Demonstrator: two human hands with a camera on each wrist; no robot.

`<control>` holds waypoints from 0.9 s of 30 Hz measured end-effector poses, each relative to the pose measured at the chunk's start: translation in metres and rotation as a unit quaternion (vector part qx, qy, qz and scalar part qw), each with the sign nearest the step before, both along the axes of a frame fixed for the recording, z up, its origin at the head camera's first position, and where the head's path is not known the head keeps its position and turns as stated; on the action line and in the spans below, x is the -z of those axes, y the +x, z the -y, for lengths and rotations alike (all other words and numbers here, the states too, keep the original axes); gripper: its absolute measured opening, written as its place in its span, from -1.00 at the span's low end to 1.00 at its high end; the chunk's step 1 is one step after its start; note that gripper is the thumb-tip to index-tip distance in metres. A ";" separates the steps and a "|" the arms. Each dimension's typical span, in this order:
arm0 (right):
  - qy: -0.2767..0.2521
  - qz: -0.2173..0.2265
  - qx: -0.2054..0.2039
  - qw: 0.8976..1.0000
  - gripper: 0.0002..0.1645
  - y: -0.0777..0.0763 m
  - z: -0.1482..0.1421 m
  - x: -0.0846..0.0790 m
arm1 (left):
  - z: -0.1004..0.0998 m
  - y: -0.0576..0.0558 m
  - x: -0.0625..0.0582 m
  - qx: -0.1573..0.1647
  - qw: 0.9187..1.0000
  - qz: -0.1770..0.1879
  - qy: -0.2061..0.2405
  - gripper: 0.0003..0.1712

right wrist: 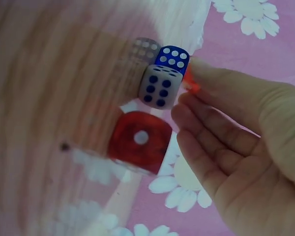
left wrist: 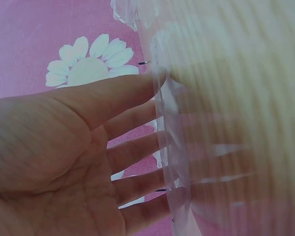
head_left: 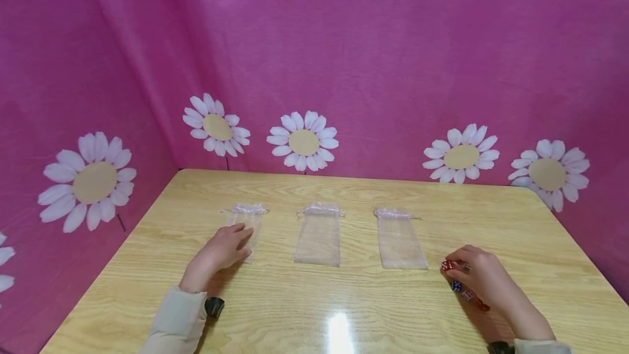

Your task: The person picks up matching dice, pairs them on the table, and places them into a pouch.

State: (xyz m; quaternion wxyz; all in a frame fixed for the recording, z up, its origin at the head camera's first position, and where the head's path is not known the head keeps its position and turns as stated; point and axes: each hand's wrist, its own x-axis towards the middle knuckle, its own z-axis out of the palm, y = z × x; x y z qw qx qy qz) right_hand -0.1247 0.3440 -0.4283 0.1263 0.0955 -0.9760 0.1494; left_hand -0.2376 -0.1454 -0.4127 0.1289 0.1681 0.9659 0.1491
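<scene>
My left hand [head_left: 223, 247] rests over the left sheer pouch [head_left: 248, 216], fingers spread and loosely bent, covering part of it. In the left wrist view, the fingertips touch the pouch's pale fabric [left wrist: 174, 152] and grip nothing. My right hand [head_left: 484, 275] pinches a red die [head_left: 447, 265] between thumb and fingers, just right of the pouches; the thumb mostly hides this die in the right wrist view. Beside the hand sit a blue die [right wrist: 173, 55], a white die with blue dots [right wrist: 160, 88] and another red die [right wrist: 141, 140]. Something patterned behind the fingers is unclear.
A middle sheer pouch [head_left: 317, 239] and a right sheer pouch [head_left: 402, 242] lie flat on the wooden table [head_left: 295, 305], drawstring ends toward the back. A pink cloth [head_left: 344, 59] with white flowers hangs behind and to the left of the table.
</scene>
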 end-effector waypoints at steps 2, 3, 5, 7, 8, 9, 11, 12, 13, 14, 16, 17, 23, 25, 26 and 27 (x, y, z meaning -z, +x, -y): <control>-0.026 0.023 0.009 0.999 -0.75 -0.001 0.000 -0.001 | 0.001 0.001 0.000 0.002 1.000 -0.004 0.003 -0.41; -0.040 0.037 0.015 0.998 -0.75 -0.001 0.001 -0.002 | 0.002 0.001 0.000 0.004 1.000 -0.006 0.004 -0.41; -0.073 0.059 0.021 0.995 -0.75 0.000 0.003 -0.004 | 0.002 0.001 0.001 0.006 1.000 -0.010 0.008 -0.42; -0.110 0.074 0.019 0.991 -0.76 0.000 0.005 -0.005 | 0.002 0.002 0.000 0.007 1.000 -0.012 0.011 -0.42; -0.128 0.078 0.017 0.989 -0.77 0.000 0.007 -0.006 | 0.002 0.002 0.000 0.007 1.000 -0.014 0.011 -0.42; -0.144 0.081 0.014 0.986 -0.77 0.001 0.009 -0.006 | 0.002 0.002 0.000 0.008 1.000 -0.015 0.011 -0.42; -0.172 0.086 0.006 0.981 -0.77 0.001 0.012 -0.007 | 0.002 0.002 0.000 0.007 1.000 -0.016 0.012 -0.42; -0.183 0.088 0.003 0.979 -0.77 0.001 0.013 -0.008 | 0.001 0.002 0.000 0.007 1.000 -0.016 0.011 -0.42; -0.193 0.090 -0.001 0.977 -0.78 0.001 0.015 -0.008 | 0.001 0.002 0.000 0.007 1.000 -0.016 0.009 -0.42; -0.199 0.092 -0.004 0.976 -0.78 0.001 0.016 -0.008 | 0.001 0.002 -0.001 0.006 1.000 -0.015 0.008 -0.42; -0.213 0.093 -0.010 0.972 -0.78 0.002 0.019 -0.008 | 0.000 0.002 0.000 0.004 1.000 -0.013 0.005 -0.42; -0.223 0.094 -0.013 0.970 -0.78 0.002 0.021 -0.008 | 0.000 0.002 -0.001 0.003 1.000 -0.011 0.004 -0.42; -0.260 0.091 -0.025 0.961 -0.76 0.004 0.035 -0.010 | 0.001 0.002 0.000 0.003 1.000 -0.010 0.009 -0.42; -0.267 0.090 -0.033 0.959 -0.78 0.005 0.041 -0.012 | 0.001 0.001 0.000 0.005 1.000 -0.010 0.009 -0.42; -0.270 0.087 -0.041 0.958 -0.78 0.006 0.044 -0.013 | 0.001 0.001 0.000 0.005 1.000 -0.010 0.009 -0.42; -0.273 0.084 -0.050 0.957 -0.79 0.006 0.047 -0.014 | 0.001 0.002 -0.001 0.003 1.000 -0.008 0.009 -0.42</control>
